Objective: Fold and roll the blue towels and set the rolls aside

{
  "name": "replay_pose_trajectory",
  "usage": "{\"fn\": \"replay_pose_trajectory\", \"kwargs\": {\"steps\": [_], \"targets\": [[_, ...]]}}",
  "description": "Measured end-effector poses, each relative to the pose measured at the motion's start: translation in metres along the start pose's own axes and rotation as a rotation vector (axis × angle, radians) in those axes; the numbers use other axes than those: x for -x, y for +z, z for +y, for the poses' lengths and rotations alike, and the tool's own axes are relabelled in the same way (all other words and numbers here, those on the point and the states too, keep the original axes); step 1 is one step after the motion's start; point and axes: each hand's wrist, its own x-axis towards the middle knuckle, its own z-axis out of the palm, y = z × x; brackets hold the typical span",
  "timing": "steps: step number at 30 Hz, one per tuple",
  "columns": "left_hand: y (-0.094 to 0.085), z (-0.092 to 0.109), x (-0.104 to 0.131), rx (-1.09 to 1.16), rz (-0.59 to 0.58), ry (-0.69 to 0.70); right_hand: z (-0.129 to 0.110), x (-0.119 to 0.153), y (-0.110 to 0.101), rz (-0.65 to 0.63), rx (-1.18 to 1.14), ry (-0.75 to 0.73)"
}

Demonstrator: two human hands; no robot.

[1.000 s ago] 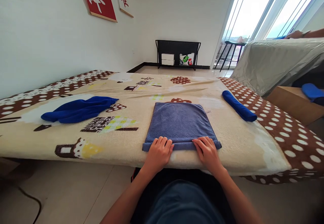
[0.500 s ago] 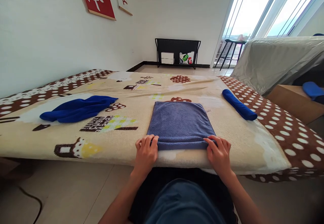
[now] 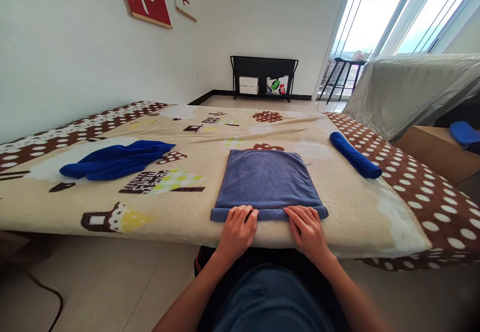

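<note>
A grey-blue towel [image 3: 268, 179] lies flat in front of me, its near edge turned into a narrow roll. My left hand [image 3: 237, 229] is closed over the left part of that roll, fingers on top. On the right part, my right hand [image 3: 308, 229] grips the roll in the same way, its fingers bent over it. Both ends of the roll stick out past my hands. To the left rests a crumpled bright blue cloth [image 3: 116, 160], and to the right a bright blue towel rolled into a tube [image 3: 354, 155]. My thumbs are mostly hidden.
A cream patterned blanket [image 3: 187, 142] covers the bed, with brown polka-dot fabric [image 3: 431, 192] along its sides. The bed's front edge runs just before my body. Beyond stand a black rack [image 3: 264, 66] and a stool [image 3: 343, 74]; a cardboard box [image 3: 438, 152] is at the right.
Both hands have moved inward along the rolled edge, from the towel's corners toward its middle, uncovering the ends of the roll. The other blue cloths stay where they were.
</note>
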Motion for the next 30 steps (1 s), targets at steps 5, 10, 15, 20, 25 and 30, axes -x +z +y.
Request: {"fn": "replay_pose_trajectory", "kwargs": {"steps": [5, 10, 15, 20, 25, 30], "targets": [[-0.018, -0.028, 0.022, -0.005, -0.023, -0.083, 0.023, 0.011, -0.017, -0.015, 0.041, 0.029], [-0.012, -0.01, 0.013, -0.004, -0.028, -0.122, 0.007, 0.003, -0.011, 0.015, 0.033, 0.06], [0.008, 0.034, -0.021, 0.056, -0.129, 0.01, -0.027, -0.017, 0.012, -0.072, -0.034, -0.006], [0.003, 0.028, -0.022, 0.013, -0.192, -0.038, -0.014, -0.019, 0.007, -0.11, 0.094, 0.055], [-0.017, -0.013, 0.004, -0.119, -0.201, -0.15, 0.028, 0.002, -0.016, -0.083, 0.246, 0.136], [-0.028, -0.037, 0.019, -0.188, -0.179, -0.246, 0.044, 0.02, -0.026, -0.029, 0.352, 0.177]]}}
